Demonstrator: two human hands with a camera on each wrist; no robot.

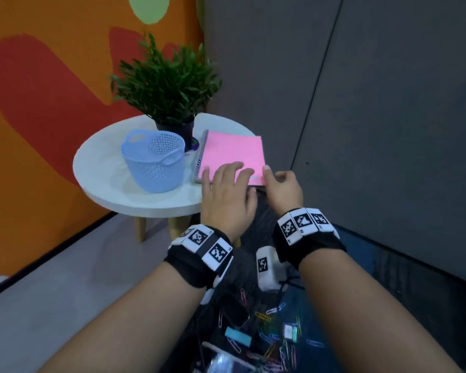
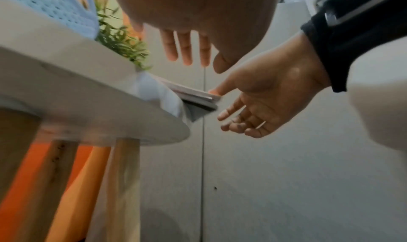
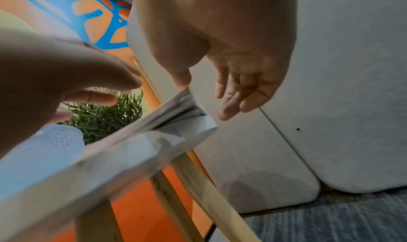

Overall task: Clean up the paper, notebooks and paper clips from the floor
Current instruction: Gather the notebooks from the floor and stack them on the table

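Observation:
A pink spiral notebook (image 1: 232, 154) lies on top of a small stack at the right side of the round white table (image 1: 102, 168). My left hand (image 1: 228, 181) rests flat on its near edge with fingers straight. My right hand (image 1: 280, 184) is at the near right corner: the thumb touches the stack's corner (image 2: 193, 92), and the fingers (image 2: 233, 117) hang relaxed below, apart from it. White paper (image 3: 198, 127) sticks out under the stack. Several coloured paper clips (image 1: 269, 332) are scattered on the dark carpet near my forearms.
A light blue perforated basket (image 1: 154, 160) stands on the table left of the stack, with a potted green plant (image 1: 167, 84) behind. Grey wall panels (image 1: 361, 103) close in on the right, an orange wall on the left. The table's wooden legs (image 2: 125, 184) stand below.

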